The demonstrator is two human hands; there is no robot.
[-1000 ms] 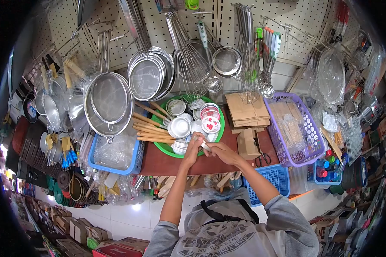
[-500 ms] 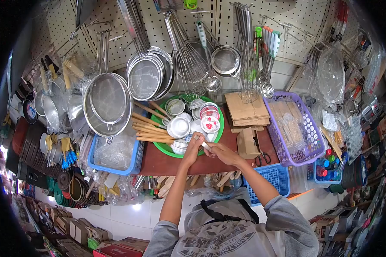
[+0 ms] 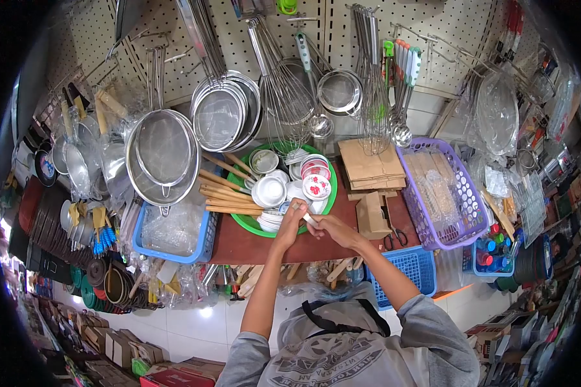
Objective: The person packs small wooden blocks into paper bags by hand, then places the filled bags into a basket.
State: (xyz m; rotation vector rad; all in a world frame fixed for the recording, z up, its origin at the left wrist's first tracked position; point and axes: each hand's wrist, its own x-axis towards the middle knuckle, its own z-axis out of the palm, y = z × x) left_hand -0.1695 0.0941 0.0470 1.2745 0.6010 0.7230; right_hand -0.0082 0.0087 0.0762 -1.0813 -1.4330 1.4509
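Observation:
My left hand [image 3: 290, 221] and my right hand [image 3: 327, 226] meet over the front edge of a green tray [image 3: 248, 224]. Between their fingertips they pinch a small pale object [image 3: 309, 218]; what it is I cannot tell. The tray holds white dishes [image 3: 270, 191], red-patterned saucers [image 3: 317, 187] and wooden sticks [image 3: 223, 187]. The tray rests on a brown wooden shelf [image 3: 239, 246].
Cardboard sheets [image 3: 370, 164], a small carton [image 3: 372, 216] and scissors [image 3: 394, 240] lie right of my hands. A purple basket [image 3: 459, 227] and blue baskets [image 3: 413, 267] stand further right, another blue basket [image 3: 204, 240] to the left. Strainers [image 3: 164, 151], whisks [image 3: 287, 97] and ladles hang on the pegboard.

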